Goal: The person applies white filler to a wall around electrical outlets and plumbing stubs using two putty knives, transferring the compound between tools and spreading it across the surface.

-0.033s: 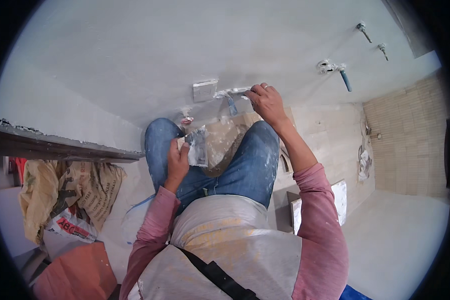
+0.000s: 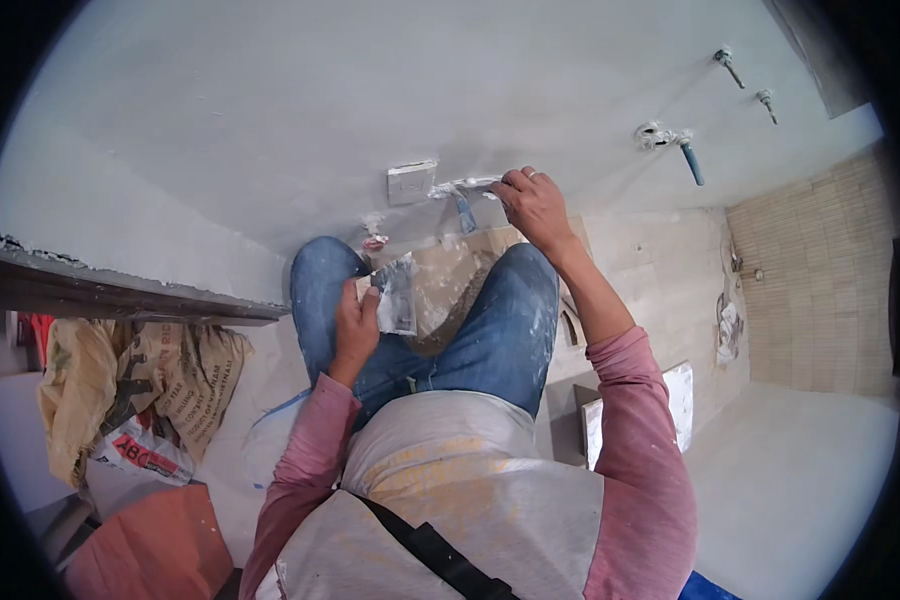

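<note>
Near my left knee, my left hand (image 2: pixel 353 328) is closed on a wide, flat putty knife (image 2: pixel 397 296) smeared with grey-white putty. My right hand (image 2: pixel 538 208) reaches out to the wall (image 2: pixel 370 90), fingers pinched on a thin blade-like tool (image 2: pixel 482 184) coated in white putty. Seen almost edge-on, the tool lies close against the wall; its exact kind is unclear. Just left of it is a square wall plate (image 2: pixel 410 184) with putty round its edges. A blue pipe stub (image 2: pixel 464 212) sticks out below the tool.
More capped pipe fittings (image 2: pixel 654 134) and a blue stub (image 2: pixel 692 163) project from the wall at right. A putty-spattered brown sheet (image 2: pixel 445 285) lies between my knees. Crumpled sacks (image 2: pixel 195 385) and an orange-red item (image 2: pixel 155 545) are at left. A dark ledge (image 2: pixel 130 290) runs along the left.
</note>
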Action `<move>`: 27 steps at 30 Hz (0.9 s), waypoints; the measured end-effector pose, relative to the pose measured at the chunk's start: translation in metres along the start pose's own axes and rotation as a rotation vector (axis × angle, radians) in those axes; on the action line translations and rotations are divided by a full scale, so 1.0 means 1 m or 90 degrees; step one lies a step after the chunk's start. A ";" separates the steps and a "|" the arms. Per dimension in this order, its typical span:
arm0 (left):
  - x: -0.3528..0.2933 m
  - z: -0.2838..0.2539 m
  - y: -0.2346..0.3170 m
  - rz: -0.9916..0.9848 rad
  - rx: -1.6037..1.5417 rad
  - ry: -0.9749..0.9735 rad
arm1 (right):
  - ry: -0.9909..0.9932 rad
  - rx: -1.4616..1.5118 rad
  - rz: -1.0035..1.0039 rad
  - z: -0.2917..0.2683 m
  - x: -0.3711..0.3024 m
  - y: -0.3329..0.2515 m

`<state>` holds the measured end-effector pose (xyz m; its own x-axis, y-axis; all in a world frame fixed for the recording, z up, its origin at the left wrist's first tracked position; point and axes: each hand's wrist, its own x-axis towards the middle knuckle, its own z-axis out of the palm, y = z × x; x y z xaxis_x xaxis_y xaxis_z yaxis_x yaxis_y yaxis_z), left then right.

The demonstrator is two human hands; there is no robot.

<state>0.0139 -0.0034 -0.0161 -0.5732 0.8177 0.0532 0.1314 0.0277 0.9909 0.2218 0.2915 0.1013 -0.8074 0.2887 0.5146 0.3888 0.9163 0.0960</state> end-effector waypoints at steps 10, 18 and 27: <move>-0.002 0.002 0.013 0.027 0.033 0.019 | -0.034 0.045 0.051 0.009 0.017 0.013; -0.001 0.000 0.004 0.026 0.046 0.019 | -0.007 -0.012 0.040 0.014 0.028 0.013; -0.003 0.000 -0.003 0.026 0.048 0.022 | 0.148 0.032 0.133 -0.046 0.039 0.016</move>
<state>0.0152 -0.0059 -0.0196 -0.5938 0.7986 0.0988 0.2144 0.0387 0.9760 0.2171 0.3048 0.1623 -0.5867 0.4065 0.7004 0.5084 0.8581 -0.0721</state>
